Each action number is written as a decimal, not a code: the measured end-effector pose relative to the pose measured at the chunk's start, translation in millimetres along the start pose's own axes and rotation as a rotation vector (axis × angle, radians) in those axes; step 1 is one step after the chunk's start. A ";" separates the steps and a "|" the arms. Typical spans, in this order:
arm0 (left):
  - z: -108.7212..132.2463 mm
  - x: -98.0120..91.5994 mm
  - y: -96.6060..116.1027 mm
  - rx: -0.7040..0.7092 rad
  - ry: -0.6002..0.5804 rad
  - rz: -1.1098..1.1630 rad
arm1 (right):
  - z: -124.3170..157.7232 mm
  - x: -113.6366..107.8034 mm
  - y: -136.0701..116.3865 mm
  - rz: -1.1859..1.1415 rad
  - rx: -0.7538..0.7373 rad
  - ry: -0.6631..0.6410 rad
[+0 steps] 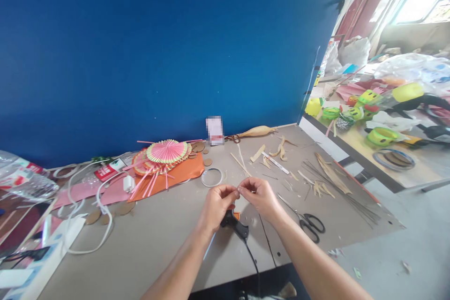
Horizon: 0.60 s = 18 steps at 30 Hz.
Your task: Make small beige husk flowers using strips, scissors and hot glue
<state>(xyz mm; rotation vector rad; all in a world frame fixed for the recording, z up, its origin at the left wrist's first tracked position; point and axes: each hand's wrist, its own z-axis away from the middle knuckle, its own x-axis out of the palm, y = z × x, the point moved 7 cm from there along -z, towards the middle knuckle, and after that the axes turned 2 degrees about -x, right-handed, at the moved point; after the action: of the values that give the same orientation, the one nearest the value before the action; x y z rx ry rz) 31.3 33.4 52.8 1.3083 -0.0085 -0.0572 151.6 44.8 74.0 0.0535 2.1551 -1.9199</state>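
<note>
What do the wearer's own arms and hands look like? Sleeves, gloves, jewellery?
Left hand and right hand: ungloved. Left forearm and right forearm: bare as far as the frame shows, no sleeve in view. No watch or bracelet on either wrist. No ring that I can make out; nails too small to judge.

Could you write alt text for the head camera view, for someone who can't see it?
A person's bare left hand and right hand meet at pinched fingertips over a grey tabletop, near a black, corded, pistol-shaped tool. Black-handled scissors lie right; a pleated pink paper rosette lies left, before a blue panel.
</note>
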 end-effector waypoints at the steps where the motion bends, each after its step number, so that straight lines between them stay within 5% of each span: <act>1: 0.7 0.5 0.1 0.008 0.004 -0.026 | 0.7 0.8 -0.1 0.010 0.003 0.003; 5: 1.0 -0.9 -1.9 0.023 0.033 -0.047 | -1.8 -9.9 1.7 0.071 0.018 0.019; 12: 0.1 -30.8 -6.9 -0.053 0.186 0.344 | -9.0 -94.8 22.7 0.347 0.087 0.198; 18: 4.4 -23.1 -15.6 -0.122 0.136 0.443 | 11.2 -72.5 54.8 0.591 0.117 0.033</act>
<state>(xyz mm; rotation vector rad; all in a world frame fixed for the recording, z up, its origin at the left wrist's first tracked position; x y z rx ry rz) 7.5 26.2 39.5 1.1616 -0.1758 0.4027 234.2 51.1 35.0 0.6659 1.7665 -1.6865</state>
